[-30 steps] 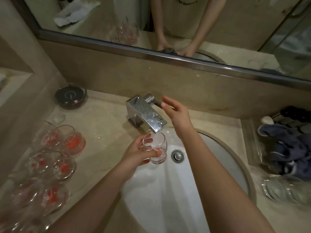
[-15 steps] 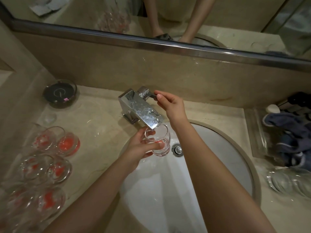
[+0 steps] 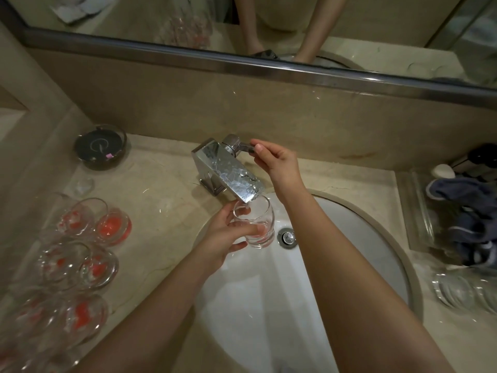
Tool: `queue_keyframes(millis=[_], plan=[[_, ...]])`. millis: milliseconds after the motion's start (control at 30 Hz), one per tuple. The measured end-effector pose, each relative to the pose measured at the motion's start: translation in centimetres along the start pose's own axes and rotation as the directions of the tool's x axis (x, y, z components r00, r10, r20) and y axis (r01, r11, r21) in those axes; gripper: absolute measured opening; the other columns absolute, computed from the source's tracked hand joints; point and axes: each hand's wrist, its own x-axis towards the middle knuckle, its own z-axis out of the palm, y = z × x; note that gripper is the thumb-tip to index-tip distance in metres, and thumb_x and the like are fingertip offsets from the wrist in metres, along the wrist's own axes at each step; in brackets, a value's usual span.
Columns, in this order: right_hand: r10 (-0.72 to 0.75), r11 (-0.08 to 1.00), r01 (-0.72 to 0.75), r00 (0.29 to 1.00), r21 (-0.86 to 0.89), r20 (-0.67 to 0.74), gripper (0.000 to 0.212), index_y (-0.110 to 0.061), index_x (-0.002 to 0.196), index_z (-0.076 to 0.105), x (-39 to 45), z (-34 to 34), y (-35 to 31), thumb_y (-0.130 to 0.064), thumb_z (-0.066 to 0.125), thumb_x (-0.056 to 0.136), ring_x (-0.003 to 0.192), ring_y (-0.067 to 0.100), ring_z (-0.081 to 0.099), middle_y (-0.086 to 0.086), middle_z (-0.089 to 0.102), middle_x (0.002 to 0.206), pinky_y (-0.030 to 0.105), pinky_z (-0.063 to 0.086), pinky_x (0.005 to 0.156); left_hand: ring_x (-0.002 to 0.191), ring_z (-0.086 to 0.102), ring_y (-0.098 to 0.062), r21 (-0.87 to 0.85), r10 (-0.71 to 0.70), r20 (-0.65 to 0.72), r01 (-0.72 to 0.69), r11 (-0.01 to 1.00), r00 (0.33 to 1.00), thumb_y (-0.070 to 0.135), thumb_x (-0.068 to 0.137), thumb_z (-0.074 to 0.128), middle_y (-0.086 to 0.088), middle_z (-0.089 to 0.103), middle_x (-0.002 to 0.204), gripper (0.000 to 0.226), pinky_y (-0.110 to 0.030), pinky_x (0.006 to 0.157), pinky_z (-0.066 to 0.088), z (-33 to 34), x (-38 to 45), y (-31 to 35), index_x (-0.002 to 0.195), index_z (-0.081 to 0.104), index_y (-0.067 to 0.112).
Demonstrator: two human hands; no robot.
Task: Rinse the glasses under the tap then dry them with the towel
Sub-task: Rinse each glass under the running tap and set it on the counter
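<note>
1. Head view looks down on our two bare arms over a white sink (image 3: 269, 305) set in a beige stone counter (image 3: 161, 211).
2. Our left hand (image 3: 226, 238) is wrapped around a clear glass (image 3: 255, 224): fingers curl round its far side and the thumb crosses the near side, so the glass sits out past the palm, toward the drain (image 3: 287, 237).
3. That glass is upright, maybe tipped a touch, with its rim right under the spout of the chrome tap (image 3: 228, 170). Something pale shows at the spout mouth, but we can't tell for sure if it's water.
4. Our right hand (image 3: 277, 162) is up at the tap's lever (image 3: 243, 148), thumb and fingers pinching its end.
5. More glasses (image 3: 78, 251) crowd the counter on the left, well apart from the one we're holding, several with red-orange showing at the bottom.
6. A dark round dish (image 3: 100, 148) sits behind them near the wall.
7. Over on the right, a dark blue towel (image 3: 468, 224) lies bunched in a clear tray (image 3: 419, 211), and a ribbed glass dish (image 3: 462, 292) sits just in front of it.
8. Up top, the mirror (image 3: 269, 17) shows our forearms reflected.
</note>
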Motion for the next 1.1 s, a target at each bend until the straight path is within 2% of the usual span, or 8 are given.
queue_keyframes(millis=[200,300,467,600,733,867,1000,1100], plan=[[-0.008,1.0,0.008,1.0,-0.001,-0.017,0.03,0.004,0.121,0.062,-0.3,-0.4,0.3,-0.006,0.061,0.093,0.101,0.019,0.062,0.018,0.067,0.115,0.017,0.054,0.082,0.098,0.065,-0.003,-0.029,0.005,0.013,-0.004,1.0,1.0,0.029,0.05,0.086,0.02,0.068,0.107,0.068,-0.035,0.085,0.053,-0.2,0.0,-0.2,0.112,0.06,0.04],[0.003,1.0,-0.005,0.998,-0.031,-0.066,0.025,-0.003,0.114,0.067,-1.8,-1.8,1.5,-0.016,0.065,0.092,0.097,0.018,0.066,0.006,0.068,0.102,0.022,0.054,0.086,0.105,0.063,-0.004,-0.05,0.005,0.026,-0.004,0.999,1.0,0.028,0.054,0.086,0.015,0.064,0.121,0.069,-0.039,0.09,0.052,-0.5,0.2,-0.5,0.117,0.059,0.039],[0.255,0.961,-0.266,0.959,-0.077,-0.123,0.024,-0.009,0.095,0.069,-5.2,-3.9,5.6,-0.033,0.061,0.094,0.093,0.027,0.065,0.013,0.068,0.098,0.034,0.052,0.086,0.117,0.059,-0.012,-0.145,0.001,0.042,0.005,0.989,0.999,0.01,0.072,0.082,0.007,0.062,0.123,0.06,-0.052,0.098,0.05,-0.9,0.3,-1.0,0.117,0.056,0.041],[0.52,0.854,-0.518,0.853,-0.053,0.046,0.047,-0.01,0.113,0.066,-8.1,-4.3,7.0,-0.051,0.048,0.097,0.097,0.026,0.067,0.014,0.069,0.111,0.032,0.054,0.081,0.119,0.06,-0.019,-0.175,0.019,0.081,-0.004,0.985,0.997,0.017,0.067,0.081,0.003,0.065,0.124,0.063,-0.046,0.083,0.057,-1.0,0.1,-1.1,0.117,0.057,0.046],[0.609,0.75,-0.645,0.76,0.148,0.224,0.057,-0.013,0.123,0.059,-10.0,-4.3,7.2,-0.06,0.039,0.096,0.088,0.028,0.069,0.015,0.067,0.109,0.038,0.059,0.081,0.113,0.064,-0.02,-0.165,0.031,0.128,-0.009,0.986,0.991,0.018,0.068,0.085,0.0,0.069,0.119,0.059,-0.048,0.081,0.057,-0.9,0.0,-1.2,0.117,0.061,0.043],[0.6,0.735,-0.627,0.779,0.259,0.184,0.05,-0.012,0.11,0.061,-10.7,-4.2,7.2,-0.056,0.042,0.097,0.085,0.026,0.071,0.014,0.067,0.104,0.037,0.06,0.08,0.1,0.068,-0.016,-0.161,0.044,0.14,-0.021,0.987,0.989,0.024,0.07,0.076,0.002,0.068,0.112,0.037,-0.042,0.075,0.057,-0.6,-0.3,-1.2,0.104,0.068,0.036],[0.54,0.757,-0.545,0.832,0.36,0.124,0.045,-0.009,0.112,0.063,-11.1,-4.4,7.6,-0.049,0.048,0.097,0.102,0.026,0.069,0.014,0.068,0.115,0.037,0.059,0.085,0.102,0.062,-0.01,0.088,0.086,0.096,-0.095,0.992,0.992,0.022,0.085,0.073,0.003,0.067,0.108,0.017,-0.036,0.086,0.05,-0.7,-0.1,-0.9,0.101,0.071,0.026],[0.475,0.835,-0.469,0.878,0.286,0.054,0.048,-0.006,0.119,0.06,-11.1,-4.6,8.1,-0.047,0.051,0.097,0.103,0.021,0.068,0.015,0.065,0.114,0.032,0.057,0.079,0.113,0.057,-0.011,0.317,0.183,0.052,-0.19,0.929,0.982,0.019,0.08,0.078,-0.002,0.063,0.119,0.017,-0.027,0.092,0.04,-1.3,0.5,-0.6,0.096,0.076,0.023]])
